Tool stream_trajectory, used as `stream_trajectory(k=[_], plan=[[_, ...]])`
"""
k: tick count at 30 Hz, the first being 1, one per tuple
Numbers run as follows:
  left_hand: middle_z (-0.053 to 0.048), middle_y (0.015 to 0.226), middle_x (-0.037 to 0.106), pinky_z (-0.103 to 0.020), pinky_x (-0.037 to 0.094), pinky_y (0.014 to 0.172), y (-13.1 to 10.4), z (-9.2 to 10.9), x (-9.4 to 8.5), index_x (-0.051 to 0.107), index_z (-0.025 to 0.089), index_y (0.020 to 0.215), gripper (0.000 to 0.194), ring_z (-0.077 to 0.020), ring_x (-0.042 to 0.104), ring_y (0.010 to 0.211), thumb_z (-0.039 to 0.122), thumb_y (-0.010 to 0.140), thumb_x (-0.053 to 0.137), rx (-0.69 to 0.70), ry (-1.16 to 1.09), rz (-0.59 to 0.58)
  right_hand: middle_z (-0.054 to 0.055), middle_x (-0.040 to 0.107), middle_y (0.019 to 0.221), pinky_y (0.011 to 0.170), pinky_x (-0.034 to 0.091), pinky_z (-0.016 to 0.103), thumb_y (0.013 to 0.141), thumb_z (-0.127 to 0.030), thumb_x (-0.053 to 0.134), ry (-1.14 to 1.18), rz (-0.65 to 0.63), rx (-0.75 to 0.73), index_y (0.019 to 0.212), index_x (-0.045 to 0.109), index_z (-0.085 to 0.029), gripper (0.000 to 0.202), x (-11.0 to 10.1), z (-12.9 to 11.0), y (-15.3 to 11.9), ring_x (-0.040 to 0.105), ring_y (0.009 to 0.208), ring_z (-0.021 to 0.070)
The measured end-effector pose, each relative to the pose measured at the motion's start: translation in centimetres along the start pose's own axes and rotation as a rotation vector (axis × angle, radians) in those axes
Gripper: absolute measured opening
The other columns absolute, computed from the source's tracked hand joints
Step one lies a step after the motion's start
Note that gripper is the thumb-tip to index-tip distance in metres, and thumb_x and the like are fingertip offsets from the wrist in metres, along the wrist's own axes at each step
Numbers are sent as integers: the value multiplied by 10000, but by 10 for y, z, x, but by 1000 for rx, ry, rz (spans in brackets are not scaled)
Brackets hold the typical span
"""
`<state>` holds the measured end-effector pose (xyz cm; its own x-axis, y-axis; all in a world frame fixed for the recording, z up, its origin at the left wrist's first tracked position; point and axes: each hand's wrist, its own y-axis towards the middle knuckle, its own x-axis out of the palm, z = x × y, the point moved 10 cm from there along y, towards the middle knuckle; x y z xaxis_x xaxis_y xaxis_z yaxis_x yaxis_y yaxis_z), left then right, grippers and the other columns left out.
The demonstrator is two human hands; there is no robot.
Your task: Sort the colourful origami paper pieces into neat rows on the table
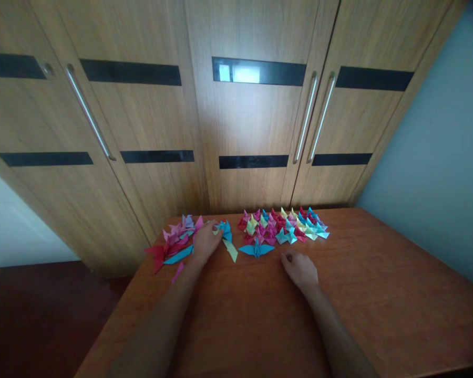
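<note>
My left hand [207, 242] is at the loose origami pieces on the table's left. Its fingers are drawn together at the edge of a blue origami crane [226, 231]; part of the grip is hidden. Just below lies a pale yellow folded piece [231, 251]. Between my hands a blue crane [256, 250] sits with its wings spread flat. My right hand [300, 268] rests on the wood to the right of that crane, fingers curled in, with nothing visible in them. Behind it stand rows of small origami cranes [270, 227] in pink, red, yellow and blue.
Left of my left hand lie red folded pieces [157, 254], a long blue one [178, 255] and pink and lilac ones [177, 230]. The brown table [236, 325] backs onto a wooden wardrobe [252, 126] with metal handles. A pale blue wall [437, 184] rises on the right.
</note>
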<state>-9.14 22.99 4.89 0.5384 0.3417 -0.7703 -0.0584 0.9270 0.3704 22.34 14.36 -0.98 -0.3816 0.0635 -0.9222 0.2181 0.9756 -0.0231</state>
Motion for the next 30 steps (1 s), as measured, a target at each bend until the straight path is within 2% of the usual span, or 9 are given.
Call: stream_trajectory(k=[7,12,15,18,20,22,25,28,30], plan=[[-57,885,705,-315,427,880,5,9,11,675,200,852,126,-228,579,1062,197,788,566,58,-46,-20,74,692,901,656,411,271,876,-417,410,9,-13,8,878,669,-241,313,1,0,0,642,872,229],[-51,953,697,-315,452,849,2,16,-5,670,200,852,151,-211,619,939,218,816,525,72,-125,28,71,682,854,633,394,267,852,-411,436,79,16,11,818,666,-230,295,1,4,3,629,835,225],[-40,975,688,-292,474,784,-13,29,-20,652,200,931,202,-178,624,836,285,857,484,85,-182,59,44,641,712,603,383,245,836,-443,448,365,14,-71,690,623,-203,331,0,-6,2,599,723,183],[-32,936,683,-267,476,734,-43,54,-27,644,198,951,227,-161,612,798,319,875,468,136,-332,12,9,565,620,479,313,212,823,-557,431,880,-138,-167,728,594,-185,417,5,-29,-7,496,544,123],[-30,908,672,-260,470,711,-68,83,-18,655,205,908,204,-163,601,797,329,866,499,232,-460,-154,-3,542,622,427,245,197,816,-629,402,1148,-337,-179,824,594,-181,488,15,-48,-19,428,483,95],[-43,933,664,-265,464,747,-91,109,-12,665,206,889,184,-170,595,854,310,868,515,324,-563,-289,-3,540,627,416,214,189,820,-675,349,1282,-537,-188,854,583,-183,547,25,-66,-33,411,472,84],[-51,927,654,-273,463,785,-111,129,-7,674,210,871,167,-173,590,882,282,870,524,370,-644,-392,-12,529,589,409,181,184,802,-690,386,1291,-690,-234,774,552,-178,539,34,-81,-48,394,455,73],[-56,921,653,-285,471,789,-115,127,-1,686,212,858,166,-181,591,884,275,861,533,340,-654,-414,-42,497,559,410,168,177,747,-602,574,1191,-713,-285,741,541,-170,434,39,-84,-51,363,443,54],[-57,941,656,-287,472,788,-114,123,3,691,214,865,161,-185,592,892,277,852,543,323,-657,-414,-51,493,554,410,190,172,739,-563,608,1125,-694,-300,732,544,-168,400,41,-81,-49,367,439,51]])
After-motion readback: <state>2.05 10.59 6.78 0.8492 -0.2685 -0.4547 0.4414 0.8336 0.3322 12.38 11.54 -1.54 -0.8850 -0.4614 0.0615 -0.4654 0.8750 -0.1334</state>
